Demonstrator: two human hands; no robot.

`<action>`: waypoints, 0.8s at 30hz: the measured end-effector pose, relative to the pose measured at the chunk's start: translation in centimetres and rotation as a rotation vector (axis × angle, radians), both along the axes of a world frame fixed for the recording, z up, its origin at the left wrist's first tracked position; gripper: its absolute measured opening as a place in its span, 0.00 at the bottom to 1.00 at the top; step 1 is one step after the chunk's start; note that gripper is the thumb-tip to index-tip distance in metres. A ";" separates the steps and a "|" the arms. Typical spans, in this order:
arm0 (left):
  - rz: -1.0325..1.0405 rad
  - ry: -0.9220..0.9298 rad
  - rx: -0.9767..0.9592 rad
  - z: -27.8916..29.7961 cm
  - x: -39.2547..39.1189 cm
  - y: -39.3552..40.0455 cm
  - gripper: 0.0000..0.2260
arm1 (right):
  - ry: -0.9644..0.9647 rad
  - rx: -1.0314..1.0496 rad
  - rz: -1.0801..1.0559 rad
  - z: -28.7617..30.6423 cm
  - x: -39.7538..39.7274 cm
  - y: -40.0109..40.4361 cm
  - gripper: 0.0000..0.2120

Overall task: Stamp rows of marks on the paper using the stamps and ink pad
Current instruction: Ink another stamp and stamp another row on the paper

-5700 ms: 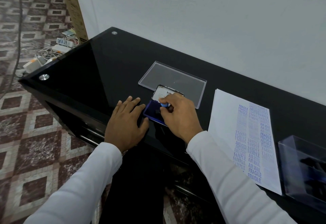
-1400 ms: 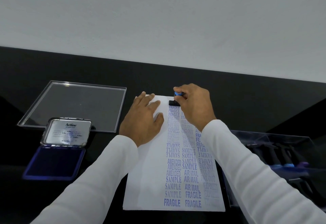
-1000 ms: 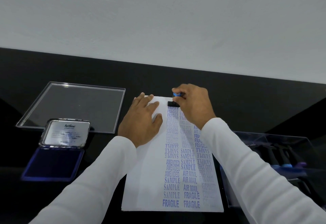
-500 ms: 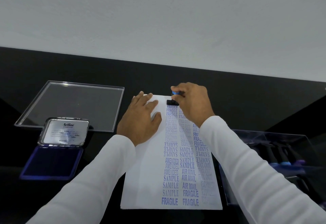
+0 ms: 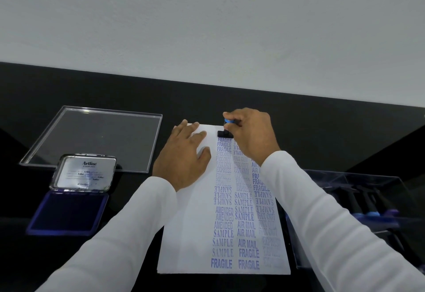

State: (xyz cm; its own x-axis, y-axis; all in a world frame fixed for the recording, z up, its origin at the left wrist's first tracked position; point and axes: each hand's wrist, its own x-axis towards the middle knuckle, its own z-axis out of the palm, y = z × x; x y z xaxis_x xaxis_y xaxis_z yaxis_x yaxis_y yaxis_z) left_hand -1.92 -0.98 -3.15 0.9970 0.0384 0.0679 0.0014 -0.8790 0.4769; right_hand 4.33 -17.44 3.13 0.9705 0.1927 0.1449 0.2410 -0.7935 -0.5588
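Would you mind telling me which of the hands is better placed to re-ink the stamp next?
Probably the right. The right hand already grips the stamp at the top of the paper, while the left hand lies flat on the sheet, steadying it, though nearer the open ink pad.

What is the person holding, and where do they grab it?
The right hand pinches a stamp by its blue-topped handle. The left hand holds nothing; it presses flat on the paper.

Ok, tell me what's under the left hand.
The left hand lies flat on a blank part of the paper, left of the stamped columns. Whatever lies directly beneath the palm is covered.
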 end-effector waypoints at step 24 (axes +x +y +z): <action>0.007 0.000 0.005 0.1 -0.1 -0.1 0.25 | 0.000 0.020 -0.001 -0.3 0.1 0.0 0.14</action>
